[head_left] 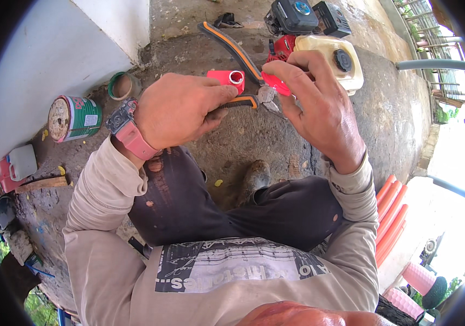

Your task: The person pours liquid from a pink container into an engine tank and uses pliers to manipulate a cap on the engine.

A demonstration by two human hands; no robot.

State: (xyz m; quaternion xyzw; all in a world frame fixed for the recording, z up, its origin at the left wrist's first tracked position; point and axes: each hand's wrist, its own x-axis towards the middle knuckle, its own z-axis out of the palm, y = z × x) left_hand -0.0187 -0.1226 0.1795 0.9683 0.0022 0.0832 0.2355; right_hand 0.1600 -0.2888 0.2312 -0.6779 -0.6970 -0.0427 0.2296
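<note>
My left hand (180,108), with a watch on a pink strap, grips a small bright red container (221,77) that has a round, white-rimmed opening at its right end. My right hand (325,103) is closed, thumb against fingers, on a small bright red piece (276,82); its exact kind is partly hidden by the fingers. A tool with orange-and-black curved handles (232,48) lies on the ground between and beyond my hands. One handle passes just below my left fingers; I cannot tell whether they touch it. Beside the tool sits a greyish lump (266,94).
Beyond my right hand stand a cream tank with a black cap (342,60), a red engine part (281,49) and black housings (292,16). A green paint can (75,118) and a small cup (123,86) are at left. Orange-red tubes (391,217) lie at right.
</note>
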